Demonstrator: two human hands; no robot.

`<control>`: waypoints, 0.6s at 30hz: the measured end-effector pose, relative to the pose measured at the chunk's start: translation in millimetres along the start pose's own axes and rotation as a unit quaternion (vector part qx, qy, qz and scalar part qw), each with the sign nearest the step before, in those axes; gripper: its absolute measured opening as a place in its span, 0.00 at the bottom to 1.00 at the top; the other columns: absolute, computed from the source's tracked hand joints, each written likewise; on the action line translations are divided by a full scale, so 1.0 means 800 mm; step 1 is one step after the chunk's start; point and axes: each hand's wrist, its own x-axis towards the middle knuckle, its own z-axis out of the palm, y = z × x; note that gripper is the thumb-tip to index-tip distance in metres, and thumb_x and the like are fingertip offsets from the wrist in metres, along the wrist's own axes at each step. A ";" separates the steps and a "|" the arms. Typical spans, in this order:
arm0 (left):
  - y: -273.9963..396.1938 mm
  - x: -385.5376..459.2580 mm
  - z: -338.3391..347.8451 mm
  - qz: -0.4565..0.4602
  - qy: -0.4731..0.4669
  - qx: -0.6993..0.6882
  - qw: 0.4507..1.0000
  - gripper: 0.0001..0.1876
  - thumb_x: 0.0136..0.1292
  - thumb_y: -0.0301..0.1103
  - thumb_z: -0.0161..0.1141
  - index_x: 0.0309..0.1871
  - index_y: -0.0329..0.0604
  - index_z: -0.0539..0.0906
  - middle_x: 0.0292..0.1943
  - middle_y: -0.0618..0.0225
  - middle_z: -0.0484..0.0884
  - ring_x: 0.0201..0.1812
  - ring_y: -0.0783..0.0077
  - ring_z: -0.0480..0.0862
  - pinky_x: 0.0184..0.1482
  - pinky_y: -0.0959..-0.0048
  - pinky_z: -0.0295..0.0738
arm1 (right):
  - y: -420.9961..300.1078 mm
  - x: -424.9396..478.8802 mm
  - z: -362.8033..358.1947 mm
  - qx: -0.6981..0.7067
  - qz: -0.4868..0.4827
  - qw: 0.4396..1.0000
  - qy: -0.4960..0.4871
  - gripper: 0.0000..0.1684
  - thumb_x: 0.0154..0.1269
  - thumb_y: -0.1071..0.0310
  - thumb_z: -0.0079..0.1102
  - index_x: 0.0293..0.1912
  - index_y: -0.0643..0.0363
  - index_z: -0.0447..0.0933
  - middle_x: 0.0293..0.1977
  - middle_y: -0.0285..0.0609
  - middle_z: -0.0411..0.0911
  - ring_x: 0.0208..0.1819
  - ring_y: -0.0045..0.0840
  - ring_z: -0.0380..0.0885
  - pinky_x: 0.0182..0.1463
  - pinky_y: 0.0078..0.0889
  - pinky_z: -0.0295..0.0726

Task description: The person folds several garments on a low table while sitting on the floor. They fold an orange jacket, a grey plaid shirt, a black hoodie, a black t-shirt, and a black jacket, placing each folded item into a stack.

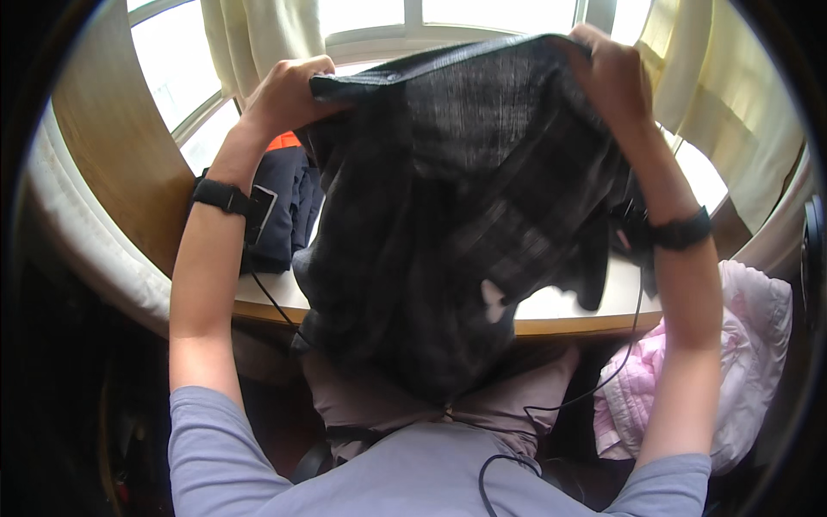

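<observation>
A dark checked garment point(452, 194), apparently a shirt, hangs spread between my raised hands. My left hand point(291, 94) grips its upper left corner, beside what looks like a small button. At the upper right, my right hand point(614, 77) is shut on the other end of the top edge. The cloth drops over the table's front edge to my lap, and its lower part is blurred. Each wrist wears a black strap; a device with a pale rim point(261, 213) sits at the left one. The garment hides much of the tabletop.
Folded dark navy clothing point(281, 174) lies on the white table point(562, 307) at the left, with something orange behind it. A pink and white quilted garment point(743, 362) is heaped at the right. Thin black cables point(630, 355) run from my wrists. Curtains point(265, 39) flank the window.
</observation>
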 end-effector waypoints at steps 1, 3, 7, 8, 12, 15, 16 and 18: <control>-0.004 0.011 0.000 -0.017 0.040 0.049 0.998 0.16 0.57 0.44 0.72 0.43 0.46 0.84 0.35 0.57 0.88 0.41 0.50 0.88 0.44 0.56 0.83 | 0.003 0.016 -0.017 -0.056 0.019 0.998 -0.016 0.32 0.69 0.33 0.54 0.45 0.52 0.84 0.34 0.54 0.84 0.42 0.54 0.82 0.45 0.47 0.82; -0.015 0.032 0.007 -0.054 0.118 0.142 0.981 0.15 0.61 0.46 0.68 0.44 0.48 0.84 0.39 0.58 0.88 0.44 0.49 0.88 0.46 0.55 0.83 | 0.066 0.058 -0.011 -0.189 0.072 0.978 0.057 0.35 0.64 0.25 0.52 0.49 0.42 0.86 0.35 0.54 0.85 0.42 0.53 0.84 0.46 0.51 0.83; -0.038 0.046 -0.003 -0.186 0.195 0.144 0.952 0.16 0.61 0.41 0.69 0.50 0.49 0.83 0.47 0.59 0.87 0.48 0.51 0.87 0.49 0.57 0.82 | 0.049 0.052 -0.047 -0.185 0.084 0.976 0.077 0.25 0.66 0.43 0.57 0.52 0.50 0.82 0.39 0.56 0.84 0.45 0.48 0.84 0.47 0.47 0.83; -0.038 0.058 0.010 -0.186 0.224 0.126 0.948 0.16 0.62 0.44 0.68 0.49 0.49 0.84 0.47 0.57 0.87 0.49 0.50 0.87 0.50 0.56 0.82 | 0.100 0.055 -0.036 -0.212 0.078 0.962 0.154 0.33 0.66 0.27 0.51 0.50 0.42 0.85 0.35 0.54 0.85 0.42 0.54 0.84 0.44 0.53 0.83; -0.092 0.015 0.052 -0.195 0.210 -0.026 0.958 0.16 0.61 0.43 0.67 0.50 0.48 0.85 0.46 0.51 0.88 0.50 0.46 0.87 0.52 0.56 0.82 | 0.060 0.024 -0.027 -0.203 0.112 0.966 0.110 0.23 0.73 0.41 0.54 0.50 0.45 0.84 0.35 0.49 0.86 0.40 0.50 0.85 0.43 0.49 0.84; -0.071 -0.002 0.082 -0.288 0.183 -0.090 0.936 0.14 0.61 0.36 0.64 0.50 0.46 0.85 0.42 0.49 0.88 0.51 0.44 0.86 0.51 0.58 0.81 | 0.083 0.005 -0.017 -0.219 0.051 0.969 0.104 0.26 0.73 0.36 0.50 0.50 0.43 0.84 0.36 0.48 0.87 0.40 0.49 0.86 0.42 0.48 0.84; -0.075 -0.004 0.085 -0.282 0.188 -0.113 0.934 0.14 0.60 0.36 0.65 0.49 0.46 0.86 0.41 0.50 0.88 0.50 0.45 0.86 0.50 0.58 0.82 | 0.081 0.000 -0.015 -0.204 0.080 0.974 0.060 0.26 0.72 0.36 0.52 0.51 0.43 0.84 0.38 0.50 0.87 0.42 0.50 0.85 0.44 0.51 0.84; -0.086 -0.005 0.091 -0.269 0.199 -0.160 0.929 0.13 0.59 0.37 0.67 0.46 0.46 0.86 0.40 0.51 0.88 0.47 0.46 0.87 0.48 0.58 0.83 | 0.093 -0.008 -0.006 -0.190 0.134 0.973 -0.001 0.27 0.71 0.35 0.53 0.51 0.44 0.84 0.39 0.51 0.87 0.44 0.51 0.85 0.46 0.53 0.83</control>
